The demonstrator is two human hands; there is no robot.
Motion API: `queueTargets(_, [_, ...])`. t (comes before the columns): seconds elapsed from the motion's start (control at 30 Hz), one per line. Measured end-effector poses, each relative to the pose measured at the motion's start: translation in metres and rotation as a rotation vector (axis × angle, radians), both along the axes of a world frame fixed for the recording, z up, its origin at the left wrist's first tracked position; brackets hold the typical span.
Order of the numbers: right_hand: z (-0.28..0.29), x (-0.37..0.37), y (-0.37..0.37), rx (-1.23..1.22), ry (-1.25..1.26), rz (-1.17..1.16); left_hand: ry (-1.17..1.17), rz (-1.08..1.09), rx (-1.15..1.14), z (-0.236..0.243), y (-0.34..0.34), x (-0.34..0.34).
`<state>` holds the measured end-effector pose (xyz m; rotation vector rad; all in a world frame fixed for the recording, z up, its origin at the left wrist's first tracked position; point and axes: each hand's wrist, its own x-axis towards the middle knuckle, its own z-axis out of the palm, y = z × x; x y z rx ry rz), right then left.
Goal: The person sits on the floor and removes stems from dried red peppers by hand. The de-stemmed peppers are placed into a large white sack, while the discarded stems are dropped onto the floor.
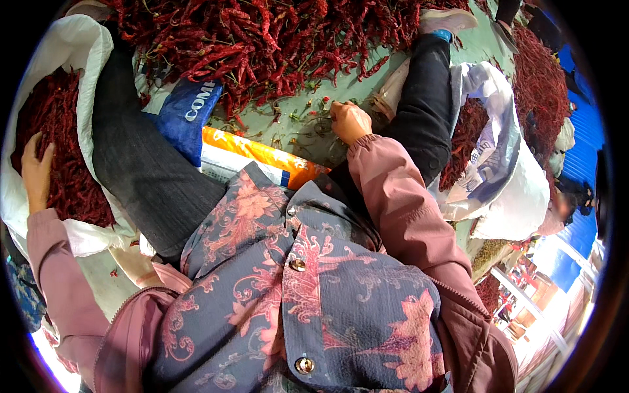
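Observation:
My left hand (pixel 38 173) reaches into a white woven sack (pixel 95 52) on my left. Its fingers are apart, and it rests against the dried red chillies (pixel 69 177) inside. Between my outstretched legs, my right hand (pixel 352 123) is closed just above the green floor (pixel 311 141), among loose stems and bits of chilli. Whatever its curled fingers may hold is hidden. Just ahead of it spreads a big heap of dried red chillies (pixel 262 46), many with stems on.
A second white sack (pixel 517 196), partly filled with chillies (pixel 462 141), stands beyond my right leg. Another chilli heap (pixel 540 85) lies at the far right. Blue packaging (pixel 180 124) and an orange-and-white bag (pixel 262 157) lie between my legs. A shoe (pixel 449 21) borders the main heap.

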<state>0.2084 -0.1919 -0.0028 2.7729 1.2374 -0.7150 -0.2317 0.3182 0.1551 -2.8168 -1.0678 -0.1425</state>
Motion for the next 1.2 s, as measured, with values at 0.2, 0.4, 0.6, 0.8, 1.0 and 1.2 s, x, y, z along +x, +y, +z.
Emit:
queueTargets(0.2, [0.017,-0.002,-0.008,0.253,0.302,-0.169,-0.417,-0.156,-0.69,-0.001,-0.178,0.155])
queueTargets(0.4, [0.046,-0.041,0.002,0.534,1.083,-0.505,-0.43,-0.181,-1.36,-0.068,-0.312,0.239])
queueTargets(0.6, [0.078,-0.069,0.017,0.506,1.1,-0.496,-0.552,0.342,-2.121,-0.107,-0.354,0.259])
queueTargets(0.8, [0.075,-0.067,0.016,0.553,1.122,-0.641,-0.619,0.322,-2.088,-0.112,-0.355,0.26])
queueTargets(1.0, [0.069,-0.062,0.023,0.493,0.857,-0.497,-0.607,-0.424,-1.062,-0.098,-0.367,0.267])
queueTargets(1.2, [0.05,-0.031,0.021,0.593,0.944,-0.827,-0.712,-0.266,-1.304,-0.083,-0.366,0.274])
